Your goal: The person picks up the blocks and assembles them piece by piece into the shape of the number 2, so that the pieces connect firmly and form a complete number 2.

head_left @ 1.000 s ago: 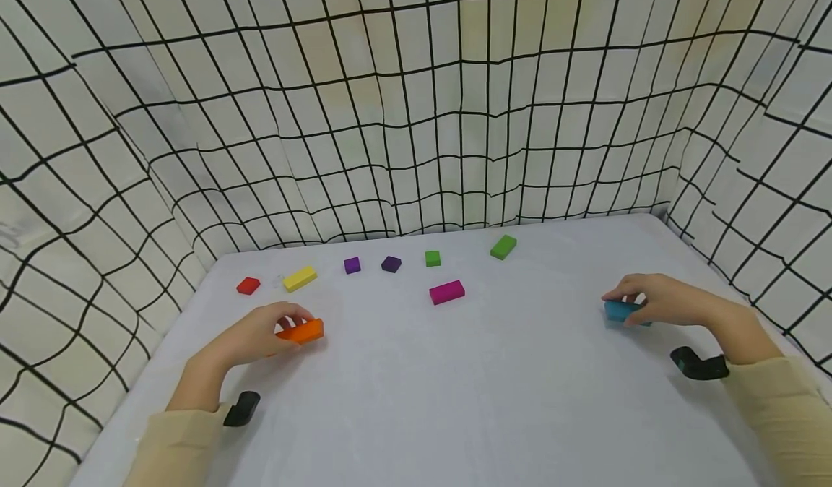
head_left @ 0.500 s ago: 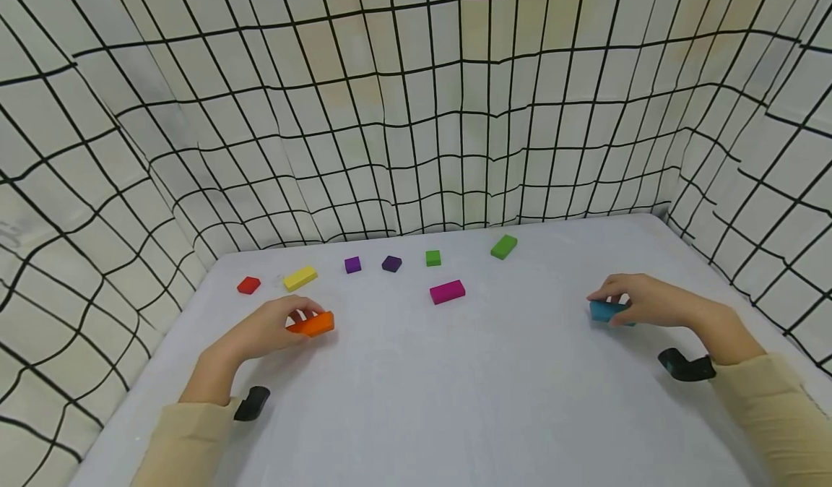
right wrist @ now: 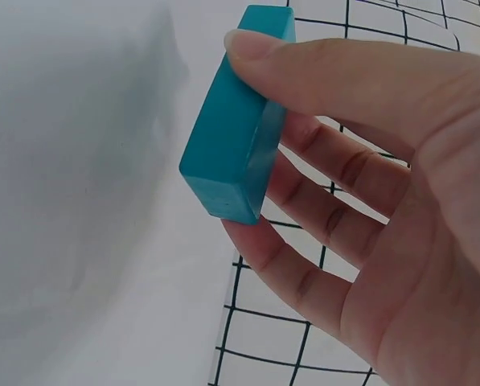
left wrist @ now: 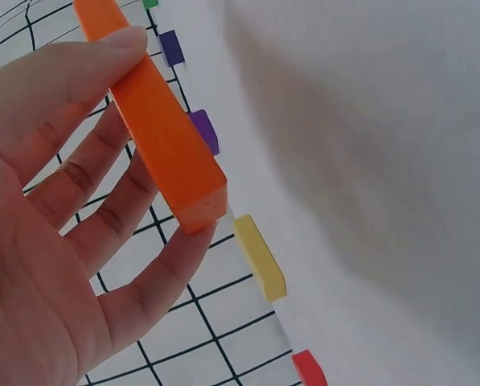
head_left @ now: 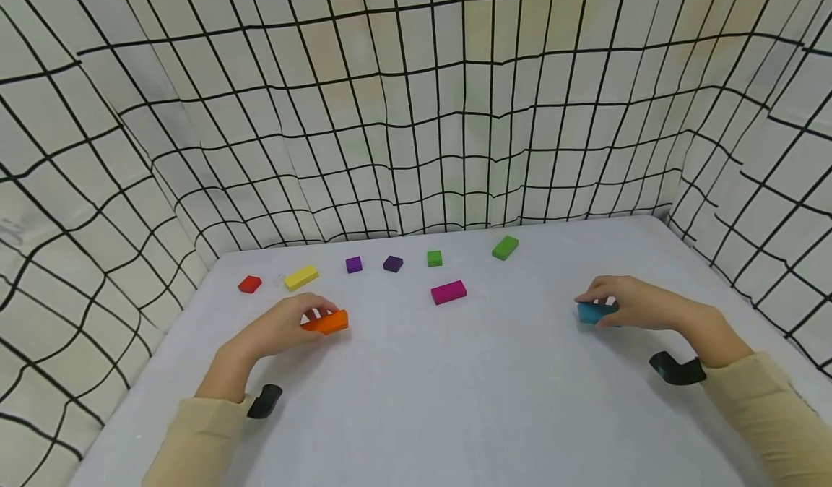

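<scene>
At the left of the head view, my left hand (head_left: pixel 284 328) holds an orange block (head_left: pixel 330 322) between thumb and fingers, a little above the table. The left wrist view shows the thumb laid across the orange block (left wrist: pixel 163 133) and the fingers on its far side. Over on the right, my right hand (head_left: pixel 643 305) grips a blue block (head_left: pixel 590 313), also raised off the surface. In the right wrist view the thumb presses the near face of the blue block (right wrist: pixel 235 129), with fingers behind it. A magenta block (head_left: pixel 448 292) lies on the table between the hands.
Along the back of the white table (head_left: pixel 455 400) lie a red block (head_left: pixel 250 284), a yellow block (head_left: pixel 301 277), a purple block (head_left: pixel 354 264), a dark purple block (head_left: pixel 393 264), a small green block (head_left: pixel 434 258) and a longer green block (head_left: pixel 505 247). Black-gridded white sheeting (head_left: pixel 416 140) encloses the table.
My left hand has carried the orange block to the right and slightly away from me. My right hand has carried the blue block to the left. Both grips stay the same.
</scene>
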### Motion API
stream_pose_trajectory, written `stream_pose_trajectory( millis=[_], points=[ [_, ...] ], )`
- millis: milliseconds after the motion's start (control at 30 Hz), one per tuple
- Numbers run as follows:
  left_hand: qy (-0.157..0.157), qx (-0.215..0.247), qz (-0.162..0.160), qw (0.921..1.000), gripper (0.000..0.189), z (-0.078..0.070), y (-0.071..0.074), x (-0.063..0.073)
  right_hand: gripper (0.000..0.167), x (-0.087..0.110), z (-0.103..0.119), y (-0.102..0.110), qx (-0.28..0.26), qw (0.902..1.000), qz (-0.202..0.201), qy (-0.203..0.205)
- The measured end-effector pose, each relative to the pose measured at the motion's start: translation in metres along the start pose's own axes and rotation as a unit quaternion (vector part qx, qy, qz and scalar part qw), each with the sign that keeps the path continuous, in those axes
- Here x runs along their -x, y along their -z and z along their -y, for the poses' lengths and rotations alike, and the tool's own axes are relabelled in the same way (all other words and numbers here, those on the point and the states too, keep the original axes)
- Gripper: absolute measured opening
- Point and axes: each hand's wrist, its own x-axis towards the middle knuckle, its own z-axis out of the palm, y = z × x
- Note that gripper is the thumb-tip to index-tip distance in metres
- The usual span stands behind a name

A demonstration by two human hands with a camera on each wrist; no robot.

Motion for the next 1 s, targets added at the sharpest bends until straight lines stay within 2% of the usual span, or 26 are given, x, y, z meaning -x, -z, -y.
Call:
stream_pose_trajectory(
  millis=[400, 867, 1000],
  points=[
    [-0.009, 0.003, 0.014, 0.9999, 0.037, -0.012, -0.010, -0.008, 0.042, -0.018, 0.019, -0.006, 0.017, 0.9996, 0.017, 0.012],
    [-0.043, -0.003, 0.019, 0.9989, 0.036, -0.024, -0.018, -0.015, 0.044, -0.035, 0.028, -0.016, 0.012, 0.9990, 0.038, 0.020],
    [-0.038, 0.004, 0.022, 0.9990, 0.036, -0.027, -0.020, -0.015, 0.044, -0.038, 0.032, -0.020, 0.012, 0.9989, 0.038, 0.024]
  ],
)
